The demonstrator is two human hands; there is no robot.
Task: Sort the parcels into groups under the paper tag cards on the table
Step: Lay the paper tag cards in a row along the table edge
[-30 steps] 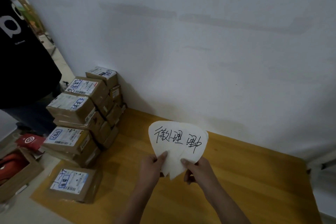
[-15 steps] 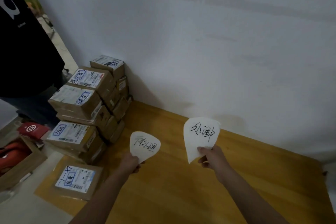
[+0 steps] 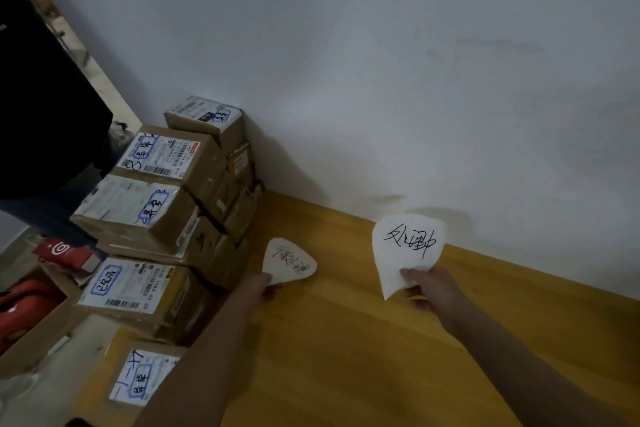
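— What's on the far left?
— An open cardboard box (image 3: pixel 34 334) with something red-orange (image 3: pixel 19 305) inside, then stacked parcels (image 3: pixel 156 211) on the table (image 3: pixel 346 357).
— And the hands?
— The left hand (image 3: pixel 256 288) pinches a paper card (image 3: pixel 289 262) just beside the stack. The right hand (image 3: pixel 433 288) pinches another card (image 3: pixel 405 246), held upright, well apart.

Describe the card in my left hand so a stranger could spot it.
On the wooden table, find the stack of parcels by the white wall. Just right of its base, the left hand pinches a white card. It looks smaller, with fainter writing than the card in the right hand.
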